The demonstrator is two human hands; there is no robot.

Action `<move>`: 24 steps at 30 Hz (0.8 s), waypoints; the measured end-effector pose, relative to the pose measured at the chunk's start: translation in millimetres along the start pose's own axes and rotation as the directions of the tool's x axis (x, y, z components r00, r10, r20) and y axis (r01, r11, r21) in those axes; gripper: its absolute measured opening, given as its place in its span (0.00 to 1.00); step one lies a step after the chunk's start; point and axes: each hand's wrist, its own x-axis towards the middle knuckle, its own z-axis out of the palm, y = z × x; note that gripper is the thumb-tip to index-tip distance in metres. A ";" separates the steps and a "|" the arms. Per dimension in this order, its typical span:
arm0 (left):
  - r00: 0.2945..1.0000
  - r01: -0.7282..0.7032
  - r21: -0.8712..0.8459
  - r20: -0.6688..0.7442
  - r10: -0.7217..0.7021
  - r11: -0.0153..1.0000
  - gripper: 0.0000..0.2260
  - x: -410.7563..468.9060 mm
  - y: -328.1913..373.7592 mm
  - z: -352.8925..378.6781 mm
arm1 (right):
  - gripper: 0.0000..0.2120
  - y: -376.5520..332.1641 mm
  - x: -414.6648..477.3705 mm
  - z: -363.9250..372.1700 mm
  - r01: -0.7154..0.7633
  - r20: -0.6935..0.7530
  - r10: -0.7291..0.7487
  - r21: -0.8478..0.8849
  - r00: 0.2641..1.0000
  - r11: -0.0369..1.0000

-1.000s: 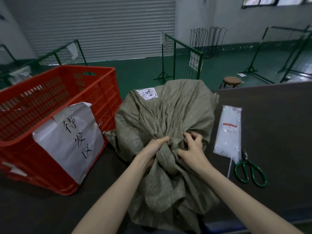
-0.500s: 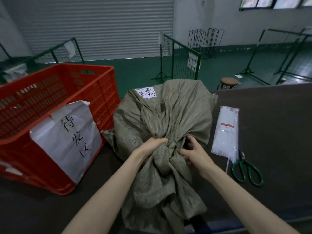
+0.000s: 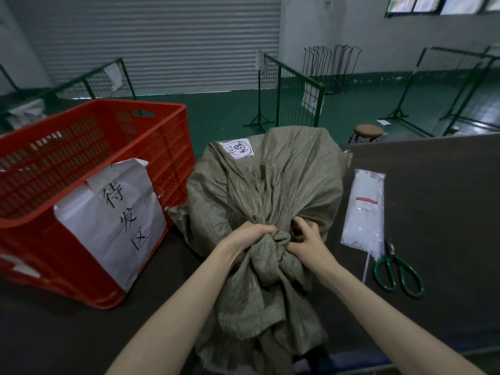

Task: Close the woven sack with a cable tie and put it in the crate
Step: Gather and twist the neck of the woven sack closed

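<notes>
An olive-green woven sack [image 3: 265,185], full and wrinkled, lies on the dark table in the middle, with a white label on its far end. Its mouth is bunched into a neck pointing toward me. My left hand [image 3: 247,235] grips the neck from the left and my right hand [image 3: 307,240] grips it from the right, both closed tight on the fabric. A red plastic crate [image 3: 89,147] with a white paper sign stands to the left of the sack. A clear packet of white cable ties [image 3: 364,209] lies to the right.
Green-handled scissors [image 3: 397,272] lie just below the packet of ties on the dark table [image 3: 433,190]. One loose tie pokes out of the packet's lower end. Beyond the table are green wire fences, a round stool [image 3: 368,131] and a rolling shutter.
Both hands have pulled the sack's mouth into a tighter, narrower neck. The loose fabric below it has gathered inward. The view has shifted slightly.
</notes>
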 end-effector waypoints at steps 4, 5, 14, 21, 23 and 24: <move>0.991 -0.102 0.039 -0.082 0.105 0.994 0.08 -4.2 -1.4 3.8 | 0.22 15.4 -3.5 -3.2 -0.111 -0.032 0.113 0.070 0.993 0.991; 0.983 -0.149 0.059 -0.100 0.155 0.987 0.09 -4.5 -0.7 5.2 | 0.22 19.9 -4.0 -3.9 -0.182 0.050 0.178 0.088 0.983 0.979; 0.900 -0.363 0.159 -0.197 0.390 0.918 0.15 3.5 -9.6 12.9 | 0.14 29.4 -16.3 7.6 -0.292 0.384 0.209 0.172 0.899 0.941; 0.816 -0.406 0.229 -0.346 0.464 0.885 0.16 14.6 -24.2 22.8 | 0.12 34.6 -25.1 4.9 -0.240 0.238 0.194 0.184 0.952 0.953; 0.833 -0.396 0.140 -0.360 0.419 0.907 0.14 15.3 -30.0 24.2 | 0.14 36.9 -24.3 2.4 -0.250 0.250 0.207 0.154 0.946 0.956; 0.867 -0.372 0.066 -0.332 0.372 0.926 0.12 14.3 -32.2 24.8 | 0.13 38.0 -24.6 0.0 -0.265 0.261 0.222 0.143 0.939 0.954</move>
